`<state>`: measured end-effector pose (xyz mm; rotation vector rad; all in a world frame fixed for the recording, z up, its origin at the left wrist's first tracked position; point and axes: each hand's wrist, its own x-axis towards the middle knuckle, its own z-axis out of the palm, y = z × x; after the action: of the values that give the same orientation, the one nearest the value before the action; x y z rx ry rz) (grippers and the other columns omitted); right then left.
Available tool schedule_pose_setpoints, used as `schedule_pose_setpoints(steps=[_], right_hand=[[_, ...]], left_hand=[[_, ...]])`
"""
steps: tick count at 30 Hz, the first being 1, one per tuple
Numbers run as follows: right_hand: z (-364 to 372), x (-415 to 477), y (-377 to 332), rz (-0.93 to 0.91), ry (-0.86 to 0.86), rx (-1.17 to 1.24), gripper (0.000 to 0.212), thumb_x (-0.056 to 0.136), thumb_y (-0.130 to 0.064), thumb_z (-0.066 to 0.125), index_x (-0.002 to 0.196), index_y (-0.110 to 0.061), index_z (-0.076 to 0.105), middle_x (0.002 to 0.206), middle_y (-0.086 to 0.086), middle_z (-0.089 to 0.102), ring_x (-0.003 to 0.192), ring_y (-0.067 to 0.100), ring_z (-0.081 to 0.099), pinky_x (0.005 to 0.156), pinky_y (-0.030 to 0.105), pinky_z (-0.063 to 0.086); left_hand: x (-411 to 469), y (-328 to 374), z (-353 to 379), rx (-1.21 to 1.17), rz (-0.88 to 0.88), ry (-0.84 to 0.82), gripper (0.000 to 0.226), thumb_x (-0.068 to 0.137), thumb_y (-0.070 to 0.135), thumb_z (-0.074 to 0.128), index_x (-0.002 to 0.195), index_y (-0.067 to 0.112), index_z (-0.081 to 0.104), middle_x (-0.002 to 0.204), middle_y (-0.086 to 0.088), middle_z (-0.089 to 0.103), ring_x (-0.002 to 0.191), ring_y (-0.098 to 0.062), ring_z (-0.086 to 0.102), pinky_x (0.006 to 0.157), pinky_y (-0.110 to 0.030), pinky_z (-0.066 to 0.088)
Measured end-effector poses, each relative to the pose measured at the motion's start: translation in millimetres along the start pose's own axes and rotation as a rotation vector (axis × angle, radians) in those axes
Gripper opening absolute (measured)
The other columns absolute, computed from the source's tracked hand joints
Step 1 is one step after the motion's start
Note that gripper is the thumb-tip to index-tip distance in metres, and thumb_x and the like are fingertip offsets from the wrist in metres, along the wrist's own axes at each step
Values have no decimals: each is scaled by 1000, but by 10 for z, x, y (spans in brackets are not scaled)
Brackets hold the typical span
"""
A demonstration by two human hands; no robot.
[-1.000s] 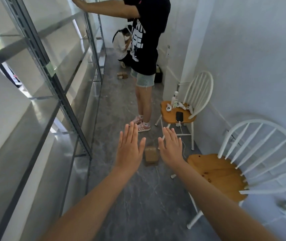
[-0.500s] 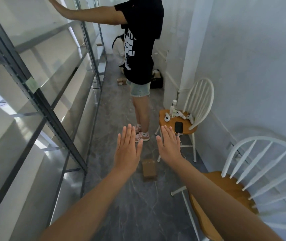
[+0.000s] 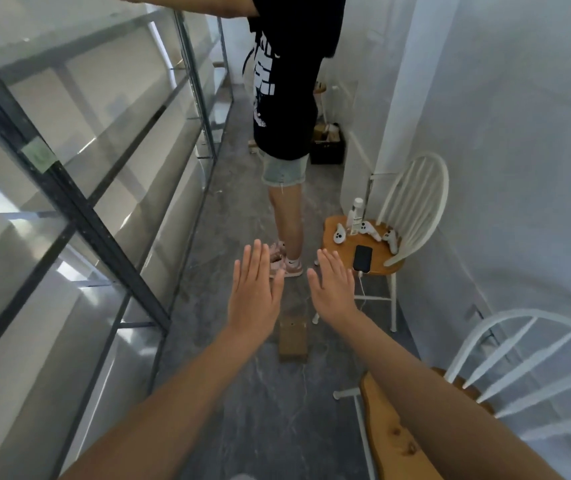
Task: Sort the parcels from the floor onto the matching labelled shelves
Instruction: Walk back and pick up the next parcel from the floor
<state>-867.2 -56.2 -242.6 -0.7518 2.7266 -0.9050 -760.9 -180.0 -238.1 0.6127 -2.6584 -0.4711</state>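
Observation:
A small brown cardboard parcel (image 3: 293,337) lies on the grey floor, partly hidden behind my wrists. My left hand (image 3: 255,292) and my right hand (image 3: 332,289) are stretched out side by side above it, fingers straight, palms down, holding nothing. The metal shelf rack (image 3: 97,233) runs along the left wall, with a green label (image 3: 37,154) on its upright. More parcels sit in a black crate (image 3: 327,147) far down the aisle.
A person in a black shirt (image 3: 287,74) stands in the aisle just past the parcel, one arm on the rack. A white chair (image 3: 377,251) with a phone and controllers stands on the right. A second white chair (image 3: 492,386) is close at right.
The view has moved forward and tilted down. The parcel and the standing person are nearer. Both hands stay flat and side by side.

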Motion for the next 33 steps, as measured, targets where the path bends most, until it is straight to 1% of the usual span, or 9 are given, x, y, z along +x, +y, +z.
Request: schedule_pose_setpoints(steps=[4, 9, 13, 18, 22, 25, 29, 33], right_hand=[[33, 111, 103, -4, -29, -15, 57, 108, -38, 28, 160, -17, 20, 169, -2, 15, 157, 15, 2, 126, 44, 3], [75, 282, 140, 1, -43, -18, 56, 108, -38, 27, 160, -16, 21, 169, -2, 15, 157, 15, 2, 126, 43, 2], [178, 474, 167, 6, -63, -22, 56, 108, -37, 29, 160, -17, 21, 169, -2, 15, 157, 15, 1, 125, 43, 1], [337, 867, 113, 29, -93, -49, 57, 108, -37, 29, 160, -17, 20, 169, -2, 15, 157, 15, 1, 127, 45, 3], [525, 1225, -19, 37, -107, -47, 58, 108, -40, 28, 160, -17, 20, 169, -1, 16, 157, 15, 2, 126, 45, 4], [668, 1469, -138, 40, -124, -50, 58, 108, -40, 28, 160, -17, 20, 169, -1, 16, 157, 16, 2, 126, 46, 4], [799, 1795, -265, 34, -126, -56, 58, 108, -39, 30, 159, -16, 21, 168, 0, 18, 157, 17, 4, 126, 46, 5], [896, 2056, -327, 70, -117, -67, 58, 107, -40, 30, 159, -15, 23, 168, 0, 19, 156, 16, 5, 126, 48, 6]], left_hand=[[92, -5, 104, 0, -28, -18, 74, 99, 53, 4, 160, 11, 9, 170, -5, 3, 155, -14, -7, 126, -35, -6], [217, -46, 240, -24, -21, -41, 74, 99, 54, 4, 161, 11, 8, 170, -3, 1, 154, -11, -10, 126, -34, -7], [398, -148, 350, -40, -26, -51, 76, 99, 54, 4, 161, 11, 7, 170, -3, 1, 151, -8, -12, 126, -33, -7], [715, -379, 448, -52, -26, -61, 75, 98, 53, 3, 161, 11, 9, 170, -3, 2, 151, -8, -11, 126, -32, -8], [1057, -663, 550, -70, -48, -61, 70, 102, 49, 10, 160, 9, 15, 170, -5, 7, 152, -9, -7, 127, -37, -3], [1340, -804, 603, -94, -35, -71, 64, 105, 42, 18, 159, 8, 17, 169, -7, 8, 156, -16, -1, 128, -40, 0], [1705, -949, 667, -114, 0, -86, 72, 101, 47, 9, 159, 7, 18, 169, -8, 11, 157, -19, 3, 128, -40, 1], [1931, -1129, 825, -153, -1, -125, 75, 99, 50, 5, 160, 8, 16, 170, -7, 9, 156, -16, -1, 124, -31, -9]])
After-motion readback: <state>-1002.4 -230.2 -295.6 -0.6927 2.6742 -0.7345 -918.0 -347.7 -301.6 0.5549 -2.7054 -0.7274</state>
